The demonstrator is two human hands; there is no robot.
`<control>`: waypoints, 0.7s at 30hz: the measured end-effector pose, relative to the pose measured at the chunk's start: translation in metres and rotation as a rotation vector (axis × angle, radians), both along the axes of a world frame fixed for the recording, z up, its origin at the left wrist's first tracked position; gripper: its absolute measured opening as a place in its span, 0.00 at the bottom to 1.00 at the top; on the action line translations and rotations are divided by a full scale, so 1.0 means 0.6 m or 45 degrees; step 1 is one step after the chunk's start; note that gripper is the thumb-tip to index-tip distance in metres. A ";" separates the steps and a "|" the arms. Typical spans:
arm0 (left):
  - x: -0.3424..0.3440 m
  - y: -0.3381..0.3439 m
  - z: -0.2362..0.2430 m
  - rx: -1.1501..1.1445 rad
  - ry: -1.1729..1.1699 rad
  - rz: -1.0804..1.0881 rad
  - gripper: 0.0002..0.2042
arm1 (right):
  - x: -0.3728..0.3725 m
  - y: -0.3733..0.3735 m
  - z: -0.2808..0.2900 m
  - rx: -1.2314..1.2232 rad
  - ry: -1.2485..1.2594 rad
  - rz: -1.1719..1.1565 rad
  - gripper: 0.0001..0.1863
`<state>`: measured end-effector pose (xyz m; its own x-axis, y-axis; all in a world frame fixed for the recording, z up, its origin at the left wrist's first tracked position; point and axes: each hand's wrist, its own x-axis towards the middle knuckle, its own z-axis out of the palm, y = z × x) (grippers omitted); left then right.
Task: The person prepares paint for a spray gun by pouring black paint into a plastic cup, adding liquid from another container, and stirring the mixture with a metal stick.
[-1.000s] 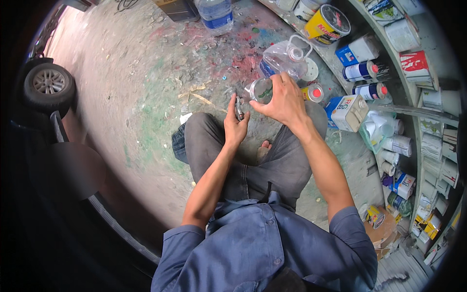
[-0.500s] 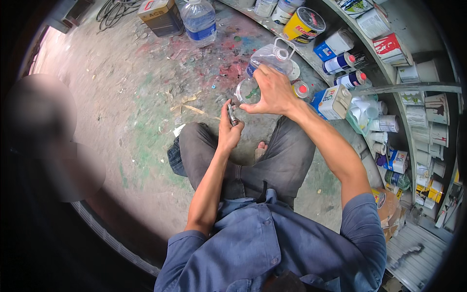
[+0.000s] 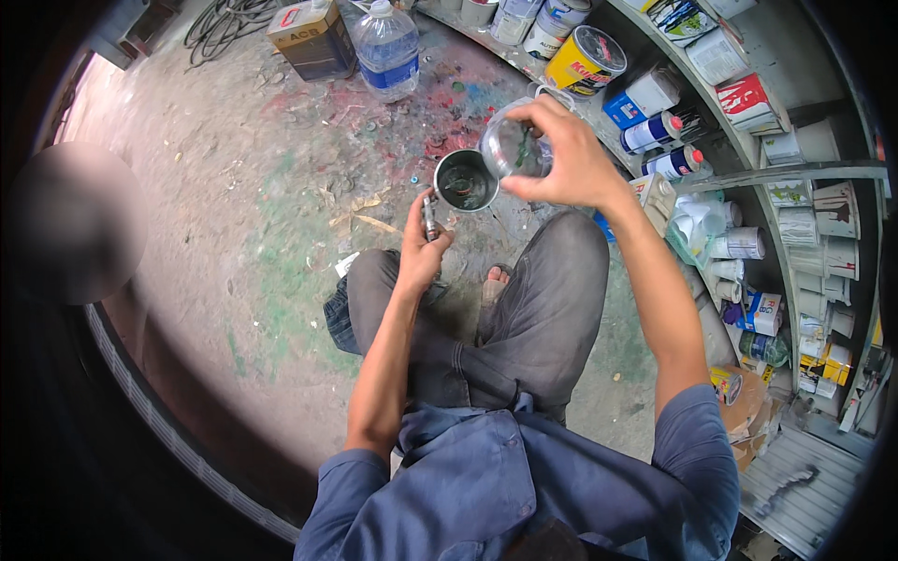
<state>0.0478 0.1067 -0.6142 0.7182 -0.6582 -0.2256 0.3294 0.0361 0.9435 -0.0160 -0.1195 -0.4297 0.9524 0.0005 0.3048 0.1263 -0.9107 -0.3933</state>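
My left hand (image 3: 424,251) is closed round the metal handle of what looks like a spray gun (image 3: 429,217). Its round metal cup (image 3: 466,208) faces up, open at the top, with a dark inside. In my right hand (image 3: 575,154) is a clear plastic cup (image 3: 510,145), pinched between thumb and fingers. It is tilted, right beside the metal cup's rim, with some dark green on it. Whether any liquid runs from it I cannot tell.
A clear jug with a blue label (image 3: 385,56) and a square tin (image 3: 313,42) stand on the paint-stained floor ahead. Shelves (image 3: 739,122) of paint cans curve along the right, with a yellow tin (image 3: 580,61) among them. A coiled black hose (image 3: 224,33) lies far left.
My right hand has shifted right with the clear cup and tilted it, so the metal cup now shows. My left hand has moved slightly left and nearer. My knees have shifted.
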 end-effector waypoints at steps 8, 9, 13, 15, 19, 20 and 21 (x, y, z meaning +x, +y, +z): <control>0.053 0.034 -0.086 0.019 -0.136 0.081 0.36 | -0.038 -0.065 -0.375 0.857 0.731 -0.319 0.33; 0.059 0.034 -0.096 0.030 -0.128 0.074 0.36 | -0.049 -0.057 -0.432 0.868 0.739 -0.325 0.33; 0.072 0.042 -0.141 0.166 -0.122 0.012 0.36 | -0.075 -0.008 -0.558 0.616 0.894 -0.563 0.36; 0.072 0.041 -0.160 0.181 -0.097 -0.013 0.36 | -0.079 -0.003 -0.573 0.602 0.928 -0.619 0.35; 0.075 0.039 -0.174 0.284 -0.026 -0.054 0.36 | -0.017 -0.020 -0.388 0.658 0.521 -0.429 0.28; 0.073 0.036 -0.173 0.286 -0.026 -0.055 0.37 | 0.001 -0.027 -0.317 0.851 0.536 -0.399 0.25; 0.070 0.034 -0.170 0.279 -0.017 -0.054 0.37 | 0.010 -0.035 -0.271 0.843 0.544 -0.402 0.25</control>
<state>0.0898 0.1268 -0.7163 0.6949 -0.6240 -0.3574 0.3139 -0.1839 0.9315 -0.0097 -0.1405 -0.5926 0.9112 -0.3363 -0.2377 -0.3759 -0.4431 -0.8138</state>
